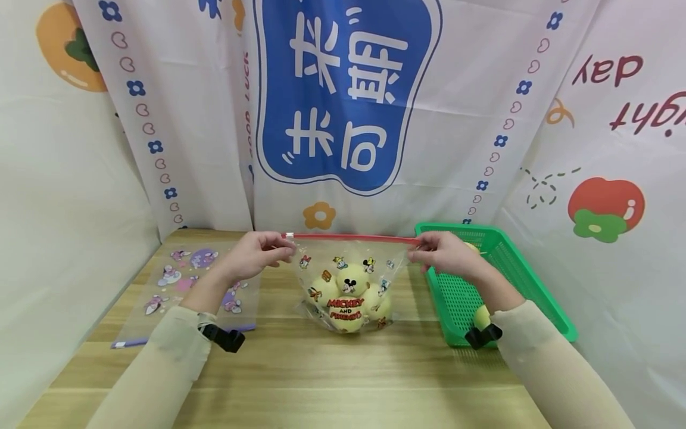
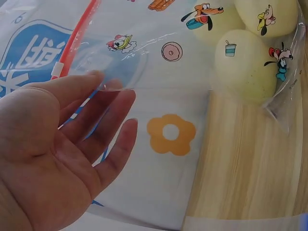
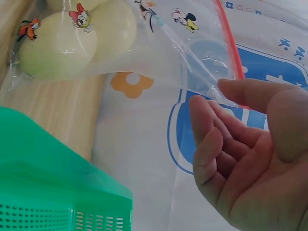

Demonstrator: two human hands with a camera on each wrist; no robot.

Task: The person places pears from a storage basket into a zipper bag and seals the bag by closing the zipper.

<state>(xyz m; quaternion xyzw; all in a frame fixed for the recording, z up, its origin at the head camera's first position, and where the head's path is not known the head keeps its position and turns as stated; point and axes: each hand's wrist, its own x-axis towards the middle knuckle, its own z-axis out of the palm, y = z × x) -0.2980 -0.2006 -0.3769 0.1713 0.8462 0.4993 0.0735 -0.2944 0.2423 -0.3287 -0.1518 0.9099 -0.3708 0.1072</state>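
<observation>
Head cam: L hand [image 1: 266,253] pinches clear bag [image 1: 345,305] by its top corner nr white slider [image 1: 290,236], R hand [image 1: 442,253] pinches other end of red zip strip [image 1: 354,238]. Bag, w/ round pale-yellow fruits [image 2: 245,67] inside, is mid tabletop [image 1: 321,381], btwn flat purple-zip bag [image 1: 179,285] on L & green basket [image 1: 527,285] on R; more fruit partly shows in basket.

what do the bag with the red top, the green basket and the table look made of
Bag: thin, glossy clear plastic; the pale round things show through and its film catches light. Green basket: probably moulded plastic, evenly coloured with regular perforations. Table: wood or wood-look laminate; grain shows, but the core doesn't.
</observation>
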